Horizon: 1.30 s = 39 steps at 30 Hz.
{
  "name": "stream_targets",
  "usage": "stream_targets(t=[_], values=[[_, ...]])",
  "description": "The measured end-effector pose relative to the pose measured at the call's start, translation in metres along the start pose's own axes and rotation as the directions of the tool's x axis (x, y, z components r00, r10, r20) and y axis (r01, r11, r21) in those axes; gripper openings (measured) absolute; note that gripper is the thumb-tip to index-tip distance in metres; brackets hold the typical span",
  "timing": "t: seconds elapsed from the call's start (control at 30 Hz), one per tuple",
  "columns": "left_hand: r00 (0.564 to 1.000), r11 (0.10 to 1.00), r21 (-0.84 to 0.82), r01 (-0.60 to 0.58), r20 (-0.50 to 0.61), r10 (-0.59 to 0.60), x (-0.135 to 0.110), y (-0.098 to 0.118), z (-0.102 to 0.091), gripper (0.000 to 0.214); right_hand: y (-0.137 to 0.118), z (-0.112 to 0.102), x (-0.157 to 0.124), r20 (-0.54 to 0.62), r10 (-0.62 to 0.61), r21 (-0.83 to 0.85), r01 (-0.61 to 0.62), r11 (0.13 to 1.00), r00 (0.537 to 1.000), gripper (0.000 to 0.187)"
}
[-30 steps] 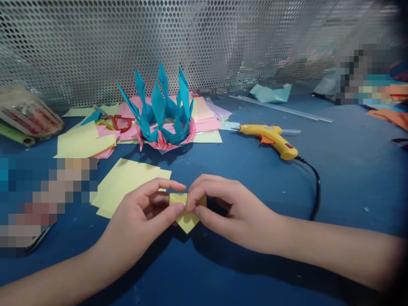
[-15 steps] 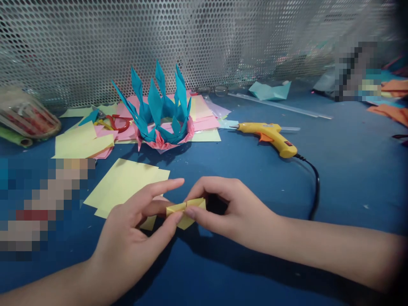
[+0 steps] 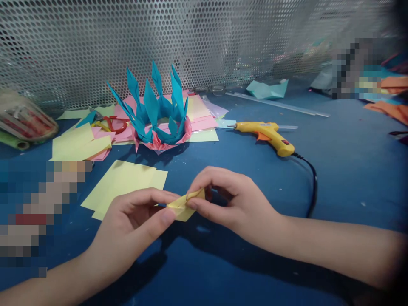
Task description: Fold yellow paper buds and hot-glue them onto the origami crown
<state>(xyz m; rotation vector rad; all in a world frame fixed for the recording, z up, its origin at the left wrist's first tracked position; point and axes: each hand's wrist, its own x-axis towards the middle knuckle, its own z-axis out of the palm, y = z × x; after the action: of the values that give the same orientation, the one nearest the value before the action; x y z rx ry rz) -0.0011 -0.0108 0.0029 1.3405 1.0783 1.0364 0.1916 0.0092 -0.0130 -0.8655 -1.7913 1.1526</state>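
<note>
A small folded piece of yellow paper [image 3: 185, 212] is held just above the blue table, between my two hands. My left hand [image 3: 137, 221] pinches its left end, thumb in front and fingers behind. At the upper right edge, the thumb and index finger of my right hand [image 3: 226, 193] grip a fold. Behind my left hand lie several flat yellow sheets [image 3: 130, 180], partly covered by the fingers. Farther back stands a blue folded-paper crown [image 3: 156, 106] with tall points and a pink paper base [image 3: 162, 144].
Right of the crown lies a yellow glue gun [image 3: 266, 134] with a black cord [image 3: 315, 178]. Red-handled scissors [image 3: 116, 125] rest on coloured paper at the back left, near a clear jar [image 3: 25, 114]. Glue sticks [image 3: 277, 104] and a pale blue folded paper [image 3: 267, 88] lie by the mesh wall [image 3: 204, 42].
My left index finger has come down from its raised pose onto the paper. My right hand has risen slightly, and the folded paper now tilts up at its right end.
</note>
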Motion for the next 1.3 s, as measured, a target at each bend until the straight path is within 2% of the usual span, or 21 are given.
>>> stream_targets(t=[0.1, 0.17, 0.33, 0.5, 0.67, 0.77, 0.9, 1.07, 1.3], values=[[0.999, 0.997, -0.076, -0.008, 0.046, 0.011, 0.000, 0.000, -0.001, 0.034, 0.004, 0.002, 0.000, -0.095, 0.045, 0.093, -0.036, 0.995, 0.994, 0.028], [0.998, 0.997, -0.081, 0.002, 0.059, 0.003, -0.001, -0.001, -0.001, 0.035, 0.004, 0.002, 0.001, -0.139, 0.064, 0.084, -0.053, 0.995, 0.988, 0.034], [0.997, 0.997, -0.053, 0.053, 0.065, -0.049, -0.001, 0.000, -0.003, 0.035, 0.001, 0.000, 0.002, -0.109, 0.049, -0.026, -0.052, 0.998, 0.993, 0.024], [0.989, 0.988, -0.083, 0.132, 0.074, -0.126, 0.001, -0.001, -0.006, 0.027, 0.000, 0.000, 0.000, -0.107, 0.009, 0.051, -0.003, 0.999, 0.994, 0.026], [0.956, 0.963, -0.138, 0.232, 0.214, -0.200, 0.000, -0.005, -0.010, 0.006, -0.002, 0.000, -0.003, -0.159, -0.099, 0.091, 0.114, 0.989, 0.982, 0.026], [0.956, 0.963, -0.163, 0.214, 0.240, -0.171, -0.001, -0.007, -0.011, 0.011, -0.002, -0.001, -0.003, -0.140, -0.165, 0.079, 0.177, 0.981, 0.976, 0.026], [0.965, 0.967, -0.202, 0.152, 0.240, -0.102, -0.002, -0.009, -0.011, 0.029, -0.002, -0.002, -0.004, -0.121, -0.205, 0.023, 0.210, 0.977, 0.971, 0.025], [0.964, 0.963, -0.213, 0.165, 0.243, -0.112, -0.001, -0.011, -0.012, 0.023, -0.003, -0.002, -0.002, -0.043, -0.261, -0.074, 0.257, 0.963, 0.964, 0.018], [0.955, 0.968, -0.174, 0.179, 0.267, -0.129, 0.002, -0.010, -0.013, 0.022, -0.004, -0.004, -0.004, -0.005, -0.253, -0.117, 0.250, 0.961, 0.968, 0.008]])
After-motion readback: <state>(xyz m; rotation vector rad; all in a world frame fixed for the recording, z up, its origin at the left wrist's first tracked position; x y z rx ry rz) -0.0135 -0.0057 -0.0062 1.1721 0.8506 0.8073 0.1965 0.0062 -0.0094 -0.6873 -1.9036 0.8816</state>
